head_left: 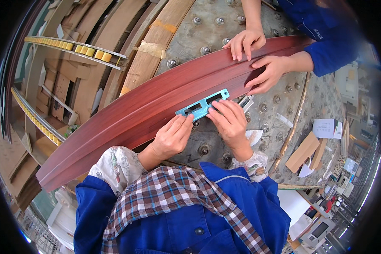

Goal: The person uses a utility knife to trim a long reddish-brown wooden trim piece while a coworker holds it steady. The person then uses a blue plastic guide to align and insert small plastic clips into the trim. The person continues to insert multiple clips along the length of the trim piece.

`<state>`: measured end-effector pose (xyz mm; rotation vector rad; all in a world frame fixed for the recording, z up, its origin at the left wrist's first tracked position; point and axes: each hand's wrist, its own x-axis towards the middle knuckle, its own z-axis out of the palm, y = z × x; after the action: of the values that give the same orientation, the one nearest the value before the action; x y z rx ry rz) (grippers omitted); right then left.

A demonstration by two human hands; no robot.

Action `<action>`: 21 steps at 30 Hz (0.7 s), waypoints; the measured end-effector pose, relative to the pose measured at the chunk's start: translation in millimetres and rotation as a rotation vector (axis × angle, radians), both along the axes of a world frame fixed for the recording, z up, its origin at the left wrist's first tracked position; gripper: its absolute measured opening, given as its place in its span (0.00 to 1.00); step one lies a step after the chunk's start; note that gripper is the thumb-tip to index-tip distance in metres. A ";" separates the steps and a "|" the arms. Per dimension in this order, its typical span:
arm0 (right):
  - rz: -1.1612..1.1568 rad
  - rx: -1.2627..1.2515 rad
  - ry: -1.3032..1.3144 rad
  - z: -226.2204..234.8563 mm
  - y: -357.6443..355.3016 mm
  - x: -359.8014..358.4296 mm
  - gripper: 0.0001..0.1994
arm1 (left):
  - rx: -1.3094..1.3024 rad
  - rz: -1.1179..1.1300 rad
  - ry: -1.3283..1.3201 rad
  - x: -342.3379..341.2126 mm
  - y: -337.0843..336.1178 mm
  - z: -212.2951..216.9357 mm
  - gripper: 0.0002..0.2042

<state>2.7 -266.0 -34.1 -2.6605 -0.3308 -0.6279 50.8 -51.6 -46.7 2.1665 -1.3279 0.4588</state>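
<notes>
Clothing nearest camera: blue work jacket [186, 224] with a plaid collar [178, 190] over it, patterned sleeve covers [114, 163] at both wrists
Left hand [170, 137]: fingers bent and together, tips pressed on the near left end of the teal template [202, 105]; thumb side hidden, so a pinch cannot be told
Right hand [229, 120]: fingers spread narrow and laid flat over the right end of the template, pressing it down; not wrapped round it
Teal template: flat oblong plate with two slot cut-outs, lying on the near edge of the red board, between the two hands, slightly tilted up to the right
Red board [127, 116]: long reddish-brown wood-grain strip with a grooved profile, runs from lower left to upper right across the table, looks bowed by the lens
Table [224, 25]: grey speckled top studded with metal ball rollers [204, 150], board rests on it
Other person: blue sleeve [326, 55] at top right, two hands on the far end of the board; one hand [245, 42] with fingers draped over the far edge, the other [269, 74] flat on the board face
Left background: stacked pale wood panels [114, 38], some taped, and rails with yellow rollers [89, 48]
Right background: cardboard pieces [302, 152], paper sheets [326, 127], a machine with a screen [319, 230], all small and blurred
</notes>
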 end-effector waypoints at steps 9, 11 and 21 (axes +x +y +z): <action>0.042 0.023 0.043 0.9 -4.5 4.1 0.12 | 0.081 -0.005 -0.032 -0.8 0.0 0.1 0.07; 0.038 0.058 0.040 1.0 -8.0 3.7 0.11 | 0.071 -0.016 -0.014 0.6 -0.3 2.1 0.07; -0.040 -0.055 0.033 2.4 -41.3 -2.8 0.18 | 0.102 -0.032 -0.003 9.0 6.7 3.0 0.10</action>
<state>-0.1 -307.3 -31.7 -2.7324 -0.2905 -0.5945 59.8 -45.0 -43.8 2.2244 -1.4135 0.3895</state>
